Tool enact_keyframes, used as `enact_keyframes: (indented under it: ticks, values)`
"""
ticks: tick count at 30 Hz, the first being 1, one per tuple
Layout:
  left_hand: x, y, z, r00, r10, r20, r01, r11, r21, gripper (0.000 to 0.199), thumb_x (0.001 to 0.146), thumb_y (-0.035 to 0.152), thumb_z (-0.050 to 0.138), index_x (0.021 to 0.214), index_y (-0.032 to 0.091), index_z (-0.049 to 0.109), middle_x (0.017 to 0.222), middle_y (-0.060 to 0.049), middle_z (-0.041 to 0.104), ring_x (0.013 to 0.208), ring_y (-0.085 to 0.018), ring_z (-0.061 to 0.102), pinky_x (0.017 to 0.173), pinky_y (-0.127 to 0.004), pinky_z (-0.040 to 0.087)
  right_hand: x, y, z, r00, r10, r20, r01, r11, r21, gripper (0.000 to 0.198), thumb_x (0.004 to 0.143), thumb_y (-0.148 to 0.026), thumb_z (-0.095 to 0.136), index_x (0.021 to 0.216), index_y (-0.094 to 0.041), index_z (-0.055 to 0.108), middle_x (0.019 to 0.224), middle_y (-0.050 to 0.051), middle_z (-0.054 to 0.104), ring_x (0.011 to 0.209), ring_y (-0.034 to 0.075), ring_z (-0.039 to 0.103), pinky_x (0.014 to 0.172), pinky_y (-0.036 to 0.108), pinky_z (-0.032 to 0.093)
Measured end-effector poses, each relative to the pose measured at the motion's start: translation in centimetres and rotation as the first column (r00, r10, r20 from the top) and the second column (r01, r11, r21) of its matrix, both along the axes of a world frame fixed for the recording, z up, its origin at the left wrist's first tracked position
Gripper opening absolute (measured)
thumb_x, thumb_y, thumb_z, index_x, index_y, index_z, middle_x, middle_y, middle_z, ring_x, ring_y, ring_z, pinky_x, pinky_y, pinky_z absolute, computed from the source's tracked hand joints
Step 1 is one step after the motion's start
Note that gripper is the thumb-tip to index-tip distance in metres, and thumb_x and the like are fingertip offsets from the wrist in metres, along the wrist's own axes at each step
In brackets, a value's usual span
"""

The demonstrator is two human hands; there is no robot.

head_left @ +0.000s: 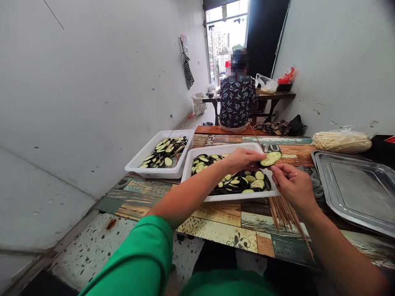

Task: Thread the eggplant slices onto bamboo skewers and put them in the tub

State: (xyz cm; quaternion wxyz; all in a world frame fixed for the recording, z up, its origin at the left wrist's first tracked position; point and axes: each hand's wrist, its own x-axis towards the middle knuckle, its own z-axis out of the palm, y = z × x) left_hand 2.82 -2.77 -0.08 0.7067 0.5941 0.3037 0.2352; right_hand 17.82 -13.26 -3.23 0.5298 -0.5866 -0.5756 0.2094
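Observation:
My left hand (243, 159) pinches an eggplant slice (271, 158) above the right end of a white tub (237, 198) of cut eggplant. A thin wooden skewer (255, 135) sticks out beyond the slice, pointing away from me. My right hand (291, 179) is closed at the slice's near edge, in line with that skewer; its grip on the stick is mostly hidden by the fingers. Below my right hand, a bundle of loose skewers (285, 216) lies on the table. Dark-skinned, pale-fleshed eggplant slices (248, 181) fill the tub.
Left of it, a second white tub (154, 172) holds skewered eggplant. Metal trays (358, 185) lie at the right, with bagged pale, thin-stemmed mushrooms (342, 140) behind them. Ahead, a person in a patterned shirt (237, 100) sits facing away at another table (277, 95). Walls flank both sides.

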Motion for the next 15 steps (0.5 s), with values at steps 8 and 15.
enact_keyframes:
  ticks: [8, 15]
  values:
    - [-5.3, 4.8, -1.1, 0.517, 0.454, -0.726, 0.269, 0.718, 0.642, 0.019, 0.058, 0.033, 0.077, 0.065, 0.016, 0.070, 0.078, -0.010, 0.067, 0.087, -0.024, 0.059, 0.077, -0.029, 0.040, -0.1, 0.3, -0.2, 0.995, 0.018, -0.100, -0.024, 0.998, -0.061, 0.034, 0.078, -0.048, 0.057, 0.079, -0.014, 0.064, 0.049, -0.003, 0.048, 0.040, 0.008, 0.038, 0.037, 0.021, 0.028]
    - [-3.3, 4.6, -3.4, 0.610, 0.154, -0.777, 0.508, 0.676, 0.533, 0.010, 0.062, 0.020, 0.070, 0.072, 0.018, 0.071, 0.063, 0.002, 0.060, 0.068, -0.013, 0.054, 0.065, -0.022, 0.038, 0.4, 0.5, -0.5, 0.999, 0.037, 0.032, -0.036, 0.998, -0.046, 0.032, 0.081, -0.046, 0.052, 0.079, -0.016, 0.065, 0.052, -0.002, 0.052, 0.044, 0.010, 0.043, 0.042, 0.022, 0.032]
